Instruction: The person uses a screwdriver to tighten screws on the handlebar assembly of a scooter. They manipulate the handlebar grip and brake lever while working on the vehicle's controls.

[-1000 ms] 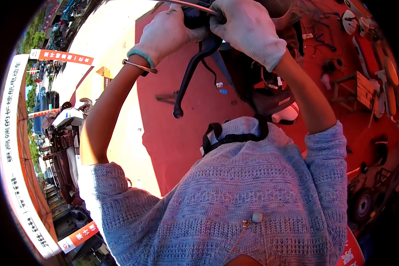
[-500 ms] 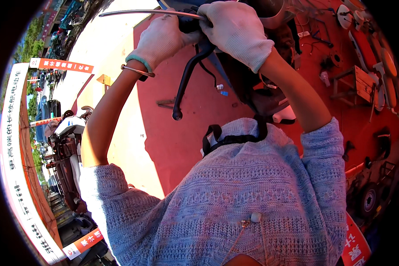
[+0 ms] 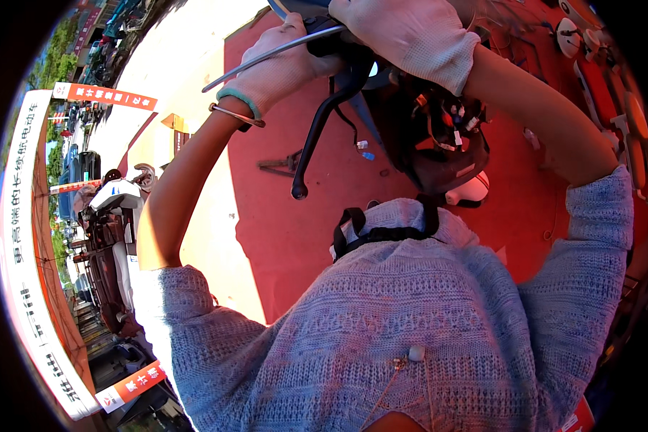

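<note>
Holding metal rod (image 3: 266, 60) above black lever (image 3: 315, 137)

Holds rod's near end in closed, gloved right hand (image 3: 407, 36), just above lever's top. Slants long axis; points free end left and somewhat down, away from lever, crossing in view over left hand (image 3: 282, 66). Clasps black housing (image 3: 327, 47) at lever's top with that gloved left hand. Cannot fully make out right-hand grip, cut off above, nor housing, partly hidden. Shows small connectors (image 3: 368, 155) right of lever.
</note>
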A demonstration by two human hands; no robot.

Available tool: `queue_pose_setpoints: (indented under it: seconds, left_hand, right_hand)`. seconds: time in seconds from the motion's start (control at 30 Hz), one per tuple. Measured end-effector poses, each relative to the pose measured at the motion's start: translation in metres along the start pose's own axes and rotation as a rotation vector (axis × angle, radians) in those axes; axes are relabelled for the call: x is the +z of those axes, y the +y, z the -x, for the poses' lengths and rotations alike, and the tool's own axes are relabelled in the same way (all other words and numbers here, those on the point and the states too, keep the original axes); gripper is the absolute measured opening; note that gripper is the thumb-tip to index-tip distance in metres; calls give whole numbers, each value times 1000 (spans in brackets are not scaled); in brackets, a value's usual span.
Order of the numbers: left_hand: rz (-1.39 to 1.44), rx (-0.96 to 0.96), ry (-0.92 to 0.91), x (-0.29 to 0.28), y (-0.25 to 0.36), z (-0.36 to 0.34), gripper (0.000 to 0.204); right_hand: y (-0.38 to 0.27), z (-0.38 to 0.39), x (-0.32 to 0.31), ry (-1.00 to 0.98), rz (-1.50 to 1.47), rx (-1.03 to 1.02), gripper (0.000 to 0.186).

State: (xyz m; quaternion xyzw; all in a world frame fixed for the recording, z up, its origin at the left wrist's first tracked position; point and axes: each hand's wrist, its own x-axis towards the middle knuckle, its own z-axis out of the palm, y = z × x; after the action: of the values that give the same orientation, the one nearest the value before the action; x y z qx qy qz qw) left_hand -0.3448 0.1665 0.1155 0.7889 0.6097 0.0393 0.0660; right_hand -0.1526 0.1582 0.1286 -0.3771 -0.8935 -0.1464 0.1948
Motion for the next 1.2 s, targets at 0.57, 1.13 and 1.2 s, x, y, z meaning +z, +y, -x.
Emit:
queue_pose_setpoints:
  seconds: [0.57, 1.13, 1.2]
  left_hand:
    - [23, 53, 18, -4, -2, 6, 61]
    - [140, 16, 12, 1, -5, 9, 58]
    - [164, 8, -3, -1, 1, 7, 58]
  right_hand:
    - [46, -52, -5, -276, -368, -441, 25]
    - [56, -81, 10, -375, -462, -659, 33]
    - [56, -80, 7, -394, -464, -625, 32]
